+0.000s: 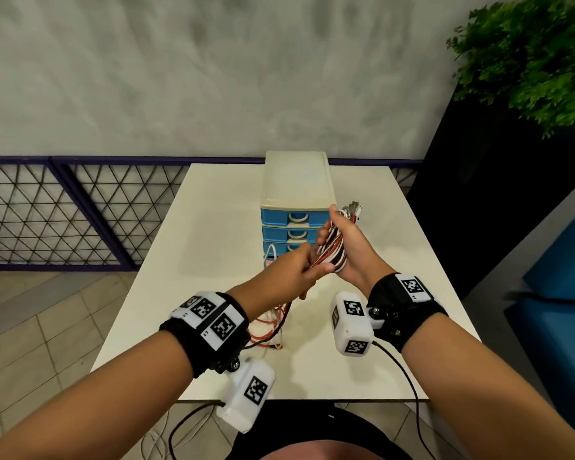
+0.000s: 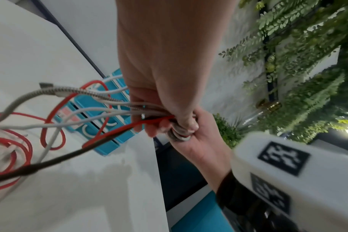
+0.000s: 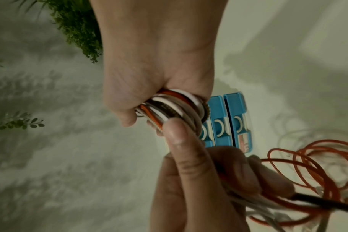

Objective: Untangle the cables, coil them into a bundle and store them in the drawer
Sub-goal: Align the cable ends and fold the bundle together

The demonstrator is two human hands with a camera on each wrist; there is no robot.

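Red, white, black and braided grey cables [image 1: 331, 252]; blue drawers [image 1: 279, 218] in a cream cabinet [image 1: 296, 180]; white table [image 1: 219, 227].

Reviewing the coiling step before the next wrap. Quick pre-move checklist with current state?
1. Coil held firm in right hand: ok, fingers curl round the loops.
2. Left hand gathers the feeding strands: ok, it grips them beside the coil.
3. Slack all wound up: not ok, loose cables lie on the table.
4. Slack free of knots: cannot tell, red and white loops overlap.
5. Drawer open on the drawer unit: not ok, visible fronts look closed.
6. Plug ends tucked in: not ok, they stick out above the right hand.
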